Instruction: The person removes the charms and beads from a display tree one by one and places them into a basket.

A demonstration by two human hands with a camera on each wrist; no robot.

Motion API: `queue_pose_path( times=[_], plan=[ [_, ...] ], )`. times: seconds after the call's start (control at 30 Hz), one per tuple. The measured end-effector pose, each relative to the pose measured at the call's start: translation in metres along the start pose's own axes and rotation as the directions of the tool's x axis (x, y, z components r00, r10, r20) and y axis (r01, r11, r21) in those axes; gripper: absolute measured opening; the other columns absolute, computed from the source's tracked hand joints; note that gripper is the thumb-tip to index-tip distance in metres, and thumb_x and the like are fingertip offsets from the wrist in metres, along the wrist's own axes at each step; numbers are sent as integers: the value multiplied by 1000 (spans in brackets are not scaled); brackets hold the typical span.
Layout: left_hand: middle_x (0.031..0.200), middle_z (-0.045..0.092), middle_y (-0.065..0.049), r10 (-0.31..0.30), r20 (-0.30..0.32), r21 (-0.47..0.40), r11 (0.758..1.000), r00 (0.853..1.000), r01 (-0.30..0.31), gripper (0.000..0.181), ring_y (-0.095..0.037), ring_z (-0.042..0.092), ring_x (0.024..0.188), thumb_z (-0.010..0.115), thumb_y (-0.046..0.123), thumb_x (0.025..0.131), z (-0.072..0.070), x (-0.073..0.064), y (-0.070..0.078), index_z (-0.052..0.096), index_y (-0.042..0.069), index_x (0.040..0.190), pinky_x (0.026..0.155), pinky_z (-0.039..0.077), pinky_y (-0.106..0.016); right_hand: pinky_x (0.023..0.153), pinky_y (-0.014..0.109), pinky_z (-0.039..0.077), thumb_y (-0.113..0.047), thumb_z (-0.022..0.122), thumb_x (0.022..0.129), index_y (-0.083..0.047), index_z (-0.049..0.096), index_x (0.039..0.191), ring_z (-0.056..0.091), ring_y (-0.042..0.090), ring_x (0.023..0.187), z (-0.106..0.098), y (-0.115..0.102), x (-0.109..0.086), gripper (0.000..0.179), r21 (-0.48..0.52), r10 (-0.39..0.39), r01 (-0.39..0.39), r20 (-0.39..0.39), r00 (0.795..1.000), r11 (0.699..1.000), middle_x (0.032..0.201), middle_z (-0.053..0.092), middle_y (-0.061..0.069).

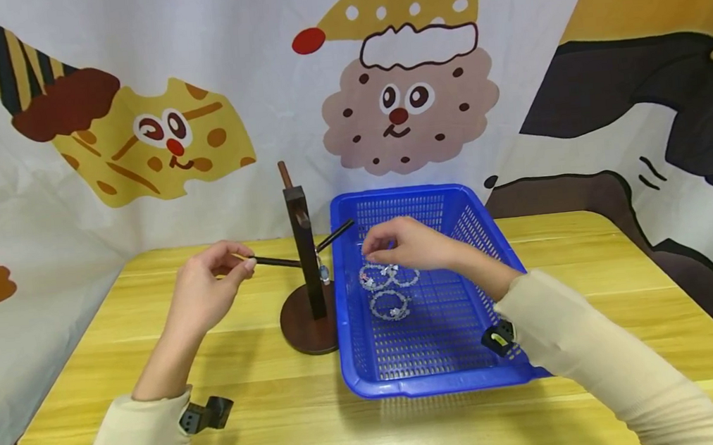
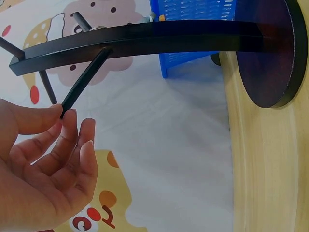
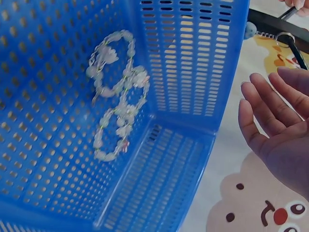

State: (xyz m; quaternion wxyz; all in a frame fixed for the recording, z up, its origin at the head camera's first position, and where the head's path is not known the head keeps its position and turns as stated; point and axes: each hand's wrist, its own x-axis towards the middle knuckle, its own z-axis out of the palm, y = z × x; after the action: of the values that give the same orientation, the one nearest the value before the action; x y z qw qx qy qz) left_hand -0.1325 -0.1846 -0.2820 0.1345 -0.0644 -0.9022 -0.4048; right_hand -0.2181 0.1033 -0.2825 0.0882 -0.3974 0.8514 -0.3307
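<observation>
My left hand [image 1: 203, 289] pinches the tip of a dark peg [image 1: 276, 261] between thumb and index finger. That peg sticks out from the post of a dark wooden stand [image 1: 312, 283] with a round base. On a peg at the other side hangs a keychain [image 1: 324, 273] with a blue bead, its metal ring [image 3: 285, 39] looped over the peg. Above the basket's left part, close to this peg, hovers my right hand [image 1: 412, 244], fingers loosely bent and holding nothing. Several clear bead bracelets [image 1: 391, 306] lie inside the blue basket [image 1: 441, 385].
The stand's base [image 1: 305, 333] sits right beside the basket's left wall on a wooden table [image 1: 254, 429]. More pegs [image 2: 47, 87] branch from the upper post. Behind everything hangs a cloth [image 1: 282, 102] printed with cartoon food.
</observation>
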Motion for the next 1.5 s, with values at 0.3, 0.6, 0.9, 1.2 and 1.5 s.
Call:
queue_pose_path(
  times=[0.3,0.6,0.9,1.2,1.5],
  plan=[
    [81,66,-12,-1,6,0,1000,1000,1,12,-25,62,75,58,11,90,0,0,1,63,3,97,62,42,-34,73,27,48,-9,61,87,-4,67,98,60,12,81,11,-7,14,14,-36,-25,27,44,999,999,93,66,2],
    [80,66,-11,-2,4,0,1000,1000,2,12,-25,62,75,58,11,90,0,0,1,63,3,97,62,42,-34,73,24,47,-14,61,88,-2,64,107,60,14,87,25,-10,22,23,-49,-31,34,69,997,998,104,65,7],
    [78,66,-11,12,-4,-8,1000,1000,-12,11,-24,61,72,58,10,90,1,1,1,62,2,96,61,42,-33,68,23,47,-12,62,87,-3,65,102,59,12,79,32,-8,26,17,10,-48,48,41,998,999,105,64,6],
    [78,66,-11,14,-2,-9,1000,1000,-14,10,-24,62,73,58,9,90,2,1,0,62,2,96,61,42,-33,67,23,47,-11,62,87,-4,66,105,56,11,82,37,-8,28,20,27,-94,92,89,992,995,115,61,7],
    [78,66,-10,17,-5,-4,1000,1000,-17,10,-24,62,73,57,9,90,2,1,-1,62,3,96,60,42,-33,66,22,47,-4,61,85,-2,66,106,55,10,79,39,-8,27,21,28,-140,138,78,987,990,111,62,8]
  ],
)
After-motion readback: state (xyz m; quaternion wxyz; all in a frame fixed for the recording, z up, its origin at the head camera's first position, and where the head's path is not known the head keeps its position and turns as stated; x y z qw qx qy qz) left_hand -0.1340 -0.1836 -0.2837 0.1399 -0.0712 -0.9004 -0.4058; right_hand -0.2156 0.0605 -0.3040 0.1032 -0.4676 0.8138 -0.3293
